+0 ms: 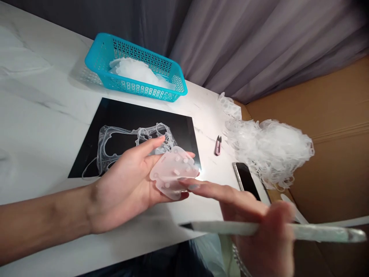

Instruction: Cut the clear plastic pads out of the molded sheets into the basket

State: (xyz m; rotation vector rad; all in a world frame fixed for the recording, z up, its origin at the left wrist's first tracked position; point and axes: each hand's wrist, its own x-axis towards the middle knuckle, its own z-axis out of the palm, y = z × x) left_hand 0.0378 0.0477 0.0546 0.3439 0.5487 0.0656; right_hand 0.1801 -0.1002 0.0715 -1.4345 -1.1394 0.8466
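- We record the left hand (pixel 121 184) open, palm up, with a translucent pink silicone piece (pixel 173 171) lying on it, rounded studs facing up, held over the black mat (pixel 161 123).
- The right hand (pixel 259 227) is closed around a long pale stick (pixel 245 227), its extended fingers (pixel 201 187) at the piece's edge.
- Apparently done: a heap of clear curly strips (pixel 268 152) lies at the far right of the marble worktop (pixel 34 115), and clear material (pixel 135 71) fills a blue plastic basket (pixel 144 90).
- Apparently left: a ragged clear frame (pixel 115 142) lies on the mat.
- The piece looks smooth and cloudy; its rim detail is unclear.
- Pink thread snips (pixel 218 145) and a phone (pixel 245 181) lie nearby.
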